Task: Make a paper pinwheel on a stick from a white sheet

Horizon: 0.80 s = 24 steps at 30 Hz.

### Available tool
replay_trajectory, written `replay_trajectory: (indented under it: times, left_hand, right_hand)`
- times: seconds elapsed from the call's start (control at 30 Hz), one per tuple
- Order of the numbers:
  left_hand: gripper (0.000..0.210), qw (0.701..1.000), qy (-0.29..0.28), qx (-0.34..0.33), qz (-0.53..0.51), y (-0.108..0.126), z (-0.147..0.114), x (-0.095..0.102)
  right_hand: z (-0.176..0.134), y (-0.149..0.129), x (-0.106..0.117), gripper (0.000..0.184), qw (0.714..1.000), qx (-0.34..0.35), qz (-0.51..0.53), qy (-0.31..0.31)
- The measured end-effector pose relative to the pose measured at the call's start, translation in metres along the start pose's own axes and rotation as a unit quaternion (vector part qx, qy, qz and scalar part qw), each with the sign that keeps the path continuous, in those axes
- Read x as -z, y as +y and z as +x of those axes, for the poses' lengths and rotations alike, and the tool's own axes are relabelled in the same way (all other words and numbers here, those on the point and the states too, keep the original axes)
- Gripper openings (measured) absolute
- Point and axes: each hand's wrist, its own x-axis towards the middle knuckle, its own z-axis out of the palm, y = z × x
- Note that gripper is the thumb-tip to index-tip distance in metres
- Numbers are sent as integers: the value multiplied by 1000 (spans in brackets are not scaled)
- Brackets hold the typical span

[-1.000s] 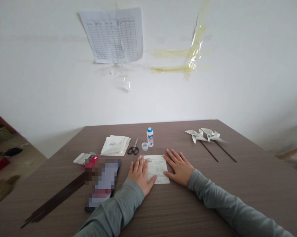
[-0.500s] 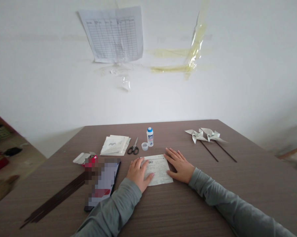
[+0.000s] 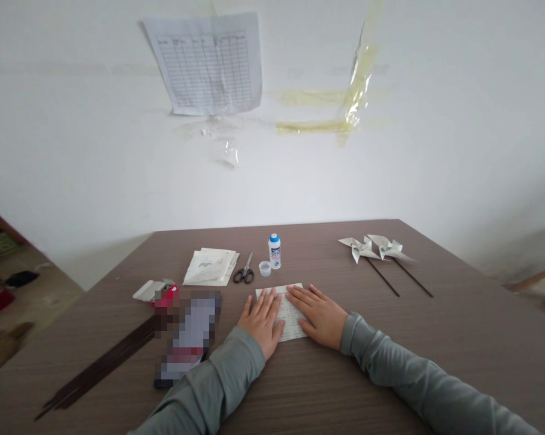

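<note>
A printed square of paper (image 3: 291,320) lies flat on the table in front of me, partly hidden under my fingers. My left hand (image 3: 261,323) rests flat on its left part with the fingers spread. On its right part lies my right hand (image 3: 320,315), fingers stretched out and pointing up and left. Just beyond the paper stand a white glue bottle (image 3: 275,254) with a blue cap and a small clear cup (image 3: 264,269). Scissors (image 3: 244,273) with black handles lie beside the cup, next to a stack of paper squares (image 3: 209,267).
Two paper pinwheels (image 3: 362,249) on dark sticks lie at the back right of the table (image 3: 435,344). On the left are a small red open box (image 3: 164,296), a bundle of dark sticks (image 3: 100,362) and a blurred phone (image 3: 188,338). A printed sheet (image 3: 209,66) is taped to the wall.
Both hands have moved inward over the paper and closer together. My right hand has slid left from the paper's right edge, and more of the paper is covered.
</note>
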Motion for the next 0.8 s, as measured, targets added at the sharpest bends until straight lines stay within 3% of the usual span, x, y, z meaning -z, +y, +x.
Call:
replay_trajectory:
  times: [0.2, 0.43, 0.8]
  left_hand:
    - [81, 999, -14, 35, -9, -5, -3, 3]
    - [89, 998, 17, 61, -13, -22, -3, -5]
    - [96, 996, 6, 83, -11, -23, -2, -4]
  right_hand:
    - [0, 7, -1, 86, 999, -20, -29, -5]
    - [-2, 23, 8, 103, 995, -83, -47, -14]
    - [-4, 29, 8, 105, 995, -80, -54, -15]
